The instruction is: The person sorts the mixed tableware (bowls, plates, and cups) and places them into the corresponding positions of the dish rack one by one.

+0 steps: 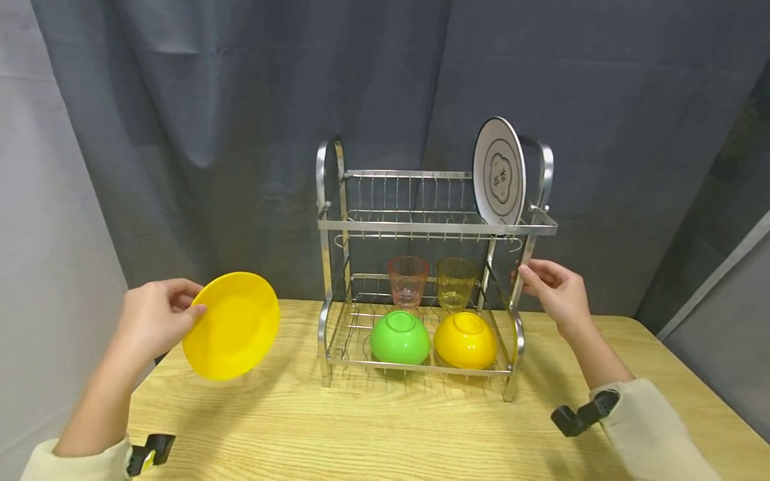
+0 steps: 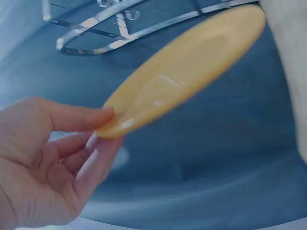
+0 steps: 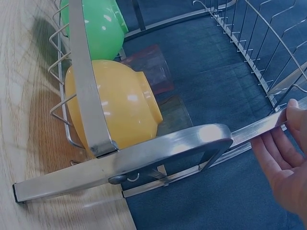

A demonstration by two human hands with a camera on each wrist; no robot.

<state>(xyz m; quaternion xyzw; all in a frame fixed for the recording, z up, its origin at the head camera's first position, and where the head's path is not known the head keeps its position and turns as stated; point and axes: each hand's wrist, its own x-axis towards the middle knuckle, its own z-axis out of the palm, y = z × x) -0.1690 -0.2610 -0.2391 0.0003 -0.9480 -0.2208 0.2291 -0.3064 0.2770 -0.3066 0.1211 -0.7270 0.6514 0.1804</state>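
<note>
A yellow plate (image 1: 231, 326) is pinched at its edge between the thumb and fingers of my left hand (image 1: 158, 315), held up over the table left of the rack. In the left wrist view the plate (image 2: 187, 72) appears nearly edge-on. My right hand (image 1: 558, 294) grips the right front post of the two-tier metal dish rack (image 1: 421, 228). The right wrist view shows the thumb and fingers on either side of that post (image 3: 261, 129). On the upper tier, a white plate (image 1: 499, 172) with a dark rim and printed pattern stands upright at the right end.
Upside down on the lower tier are a green bowl (image 1: 400, 339) and a yellow bowl (image 1: 466, 342). Behind them stand a pink glass (image 1: 408, 284) and an amber glass (image 1: 456, 284). The wooden table (image 1: 361, 427) backs onto a dark grey curtain (image 1: 252, 133).
</note>
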